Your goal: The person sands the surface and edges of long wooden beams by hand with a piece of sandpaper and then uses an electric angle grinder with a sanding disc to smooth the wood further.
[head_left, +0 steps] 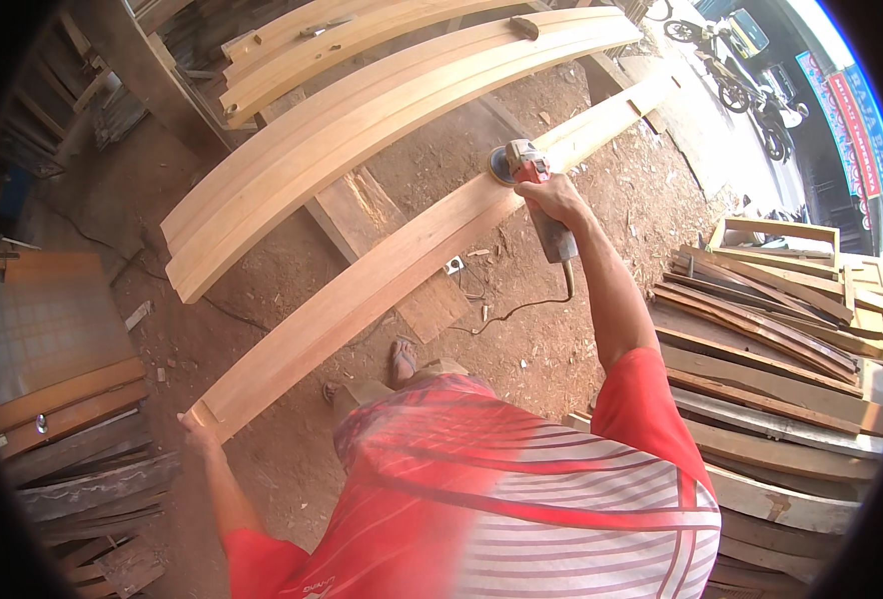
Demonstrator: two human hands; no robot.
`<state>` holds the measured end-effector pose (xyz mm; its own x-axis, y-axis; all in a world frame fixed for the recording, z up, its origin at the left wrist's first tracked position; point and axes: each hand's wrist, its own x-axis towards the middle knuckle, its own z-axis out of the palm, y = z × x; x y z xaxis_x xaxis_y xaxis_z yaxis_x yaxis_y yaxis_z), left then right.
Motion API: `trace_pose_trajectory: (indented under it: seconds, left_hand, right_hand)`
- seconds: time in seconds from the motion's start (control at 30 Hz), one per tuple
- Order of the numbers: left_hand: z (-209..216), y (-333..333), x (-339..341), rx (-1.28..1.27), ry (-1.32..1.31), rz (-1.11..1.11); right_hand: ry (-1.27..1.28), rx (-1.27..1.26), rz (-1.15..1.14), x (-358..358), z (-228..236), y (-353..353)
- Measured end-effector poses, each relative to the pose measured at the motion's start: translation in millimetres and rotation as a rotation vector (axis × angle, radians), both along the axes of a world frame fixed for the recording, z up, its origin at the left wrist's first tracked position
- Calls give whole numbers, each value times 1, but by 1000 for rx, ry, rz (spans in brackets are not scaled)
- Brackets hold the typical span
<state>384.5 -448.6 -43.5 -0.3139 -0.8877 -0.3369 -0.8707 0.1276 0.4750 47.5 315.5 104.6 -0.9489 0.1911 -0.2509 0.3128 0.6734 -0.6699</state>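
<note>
— While the right hand (553, 197) is clamped round the body of a red and grey grinder (533, 180), where does the tool sit?

— Its disc rests flat on the upper face of a long pale plank (382, 275), well past the middle, toward the far end. A black cord (521, 307) trails from the grinder's tail down to the dirt floor (262, 260).

— And the left hand (194, 427)?

— At the plank's near end, fingers closed on the corner, steadying it. The arm comes up from the lower left; the person wears a red shirt with white stripes (521, 499).

— How does the plank lie?

— Slantwise, from lower left to upper right, propped across a trestle (362, 215). Just behind it, running almost the same way, lie three more pale beams (362, 120), side by side and touching.

— What is under the person?

— A foot in a sandal (403, 357) on the sawdust-strewn floor, just below the plank.

— Farther out?

— To the right, a stack of rough dark boards (761, 369), with an open wooden frame (776, 235) beyond it. To the left, a door panel (42, 329) and scrap wood. In the top right corner, parked motorbikes (751, 90) stand in the street.
</note>
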Motion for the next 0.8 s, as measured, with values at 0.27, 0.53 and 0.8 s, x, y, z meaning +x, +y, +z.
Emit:
trace_pose_trajectory:
  seconds: [0.27, 0.53, 0.8]
  left_hand:
    - [-4, -10, 4, -24, -37, 76]
    - [5, 0, -7, -24, -85, 29]
    - [4, -10, 8, -32, -60, 9]
  right_hand:
    - [-157, 1, 308, 56, 20, -110]
    - [-164, 88, -58, 1, 13, 7]
    - [-152, 10, 163, 63, 20, -58]
